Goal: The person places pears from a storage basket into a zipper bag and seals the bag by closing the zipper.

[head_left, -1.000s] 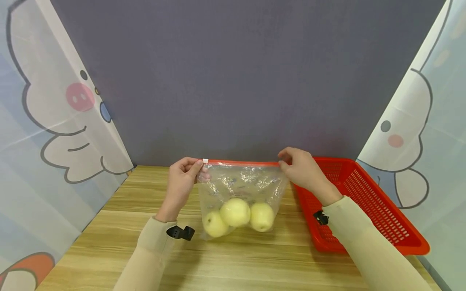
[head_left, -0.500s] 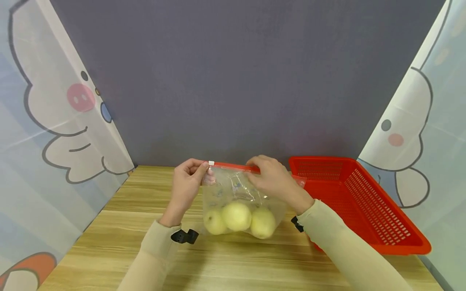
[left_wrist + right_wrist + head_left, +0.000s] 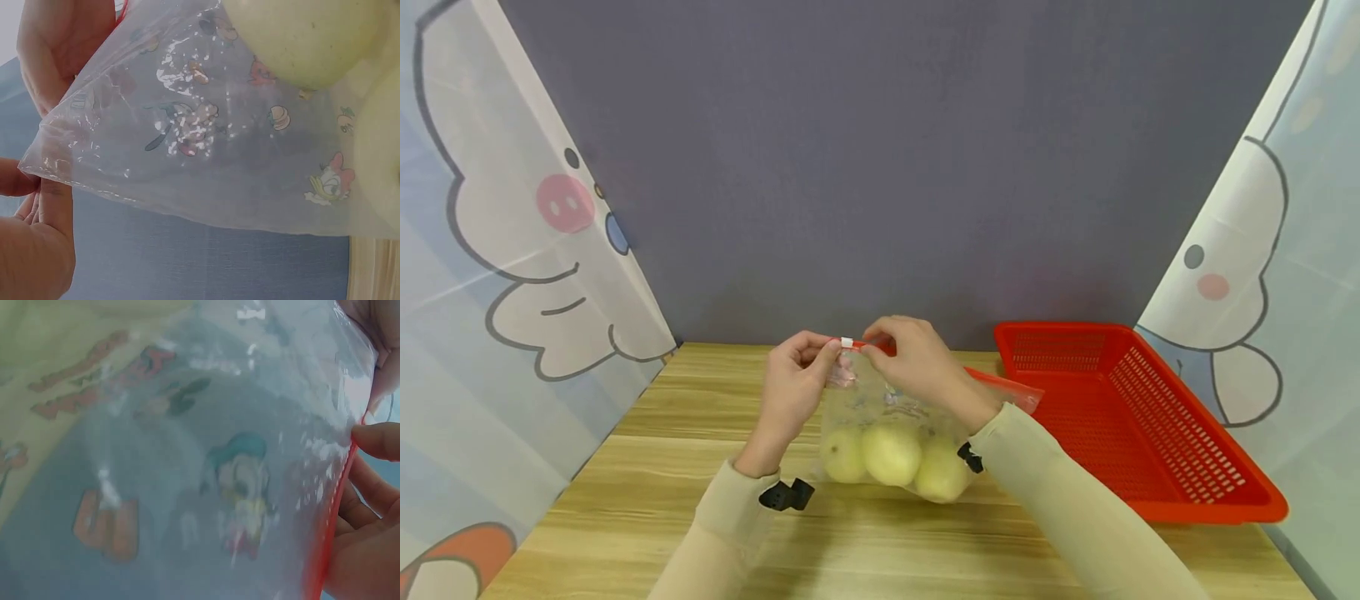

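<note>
A clear zip bag (image 3: 880,398) with printed cartoon figures hangs from both hands. Three pale yellow-green round fruits (image 3: 891,453) lie along its bottom. My left hand (image 3: 796,379) pinches the top left corner, beside the white slider (image 3: 847,342). Close to that slider, my right hand (image 3: 913,358) pinches the red zip strip (image 3: 337,500) between thumb and fingers. The strip's far end droops to the right behind the right wrist. In the left wrist view the left thumb and fingers (image 3: 53,200) grip the bag's edge.
A red plastic basket (image 3: 1157,417) with slotted sides stands on the right of the wooden table (image 3: 647,500). A dark grey panel (image 3: 880,167) rises behind the table. Cartoon-printed curtains (image 3: 527,250) hang at both sides.
My right hand has slid left along the red zip strip, from the bag's right end to near the slider. The left hand moved slightly right. The bag's right end has sagged.
</note>
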A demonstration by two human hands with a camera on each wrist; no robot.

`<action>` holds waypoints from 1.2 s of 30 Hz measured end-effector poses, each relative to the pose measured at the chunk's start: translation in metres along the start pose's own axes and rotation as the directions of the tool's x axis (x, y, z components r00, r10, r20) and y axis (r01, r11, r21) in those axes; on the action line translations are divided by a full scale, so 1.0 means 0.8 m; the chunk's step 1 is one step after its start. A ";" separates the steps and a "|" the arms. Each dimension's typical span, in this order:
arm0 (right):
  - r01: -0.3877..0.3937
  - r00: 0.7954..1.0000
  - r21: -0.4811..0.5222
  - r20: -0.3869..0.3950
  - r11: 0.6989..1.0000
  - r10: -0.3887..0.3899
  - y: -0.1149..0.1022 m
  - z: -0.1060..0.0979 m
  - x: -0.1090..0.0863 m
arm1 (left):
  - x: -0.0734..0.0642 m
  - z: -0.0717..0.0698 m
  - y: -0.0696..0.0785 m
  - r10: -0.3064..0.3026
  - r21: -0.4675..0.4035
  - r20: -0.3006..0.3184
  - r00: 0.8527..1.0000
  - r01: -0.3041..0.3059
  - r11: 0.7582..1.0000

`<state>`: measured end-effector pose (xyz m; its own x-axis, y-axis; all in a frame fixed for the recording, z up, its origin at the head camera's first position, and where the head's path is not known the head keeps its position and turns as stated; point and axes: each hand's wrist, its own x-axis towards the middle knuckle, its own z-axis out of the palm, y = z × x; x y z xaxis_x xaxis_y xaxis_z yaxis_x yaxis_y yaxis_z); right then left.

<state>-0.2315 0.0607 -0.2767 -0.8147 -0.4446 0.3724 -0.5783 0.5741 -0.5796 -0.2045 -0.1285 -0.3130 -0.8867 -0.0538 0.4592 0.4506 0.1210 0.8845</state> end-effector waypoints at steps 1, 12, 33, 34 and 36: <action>0.001 1.000 0.010 -0.003 1.000 -0.001 -0.001 0.002 0.001 | 0.000 0.001 0.000 0.000 -0.013 0.003 1.000 0.000 1.000; 0.049 0.999 0.096 -0.015 0.994 -0.048 -0.013 0.017 0.004 | -0.001 0.003 -0.003 0.031 -0.047 0.016 0.999 -0.030 0.998; 0.015 1.000 0.085 -0.010 0.996 -0.014 -0.007 0.013 0.004 | -0.008 0.002 -0.003 0.072 0.027 -0.043 0.997 -0.071 0.997; 0.013 1.000 0.087 -0.010 0.996 -0.012 -0.006 0.014 0.004 | -0.008 0.002 -0.004 0.070 0.024 -0.040 0.997 -0.069 0.997; 0.017 1.000 0.091 -0.006 0.996 -0.016 -0.007 0.014 0.003 | -0.008 0.002 -0.004 0.071 0.024 -0.035 0.997 -0.070 0.997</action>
<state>-0.2300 0.0488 -0.2805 -0.8054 -0.4496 0.3863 -0.5855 0.5020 -0.6366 -0.2004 -0.1270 -0.3188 -0.8481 -0.0801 0.5237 0.5094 0.1484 0.8477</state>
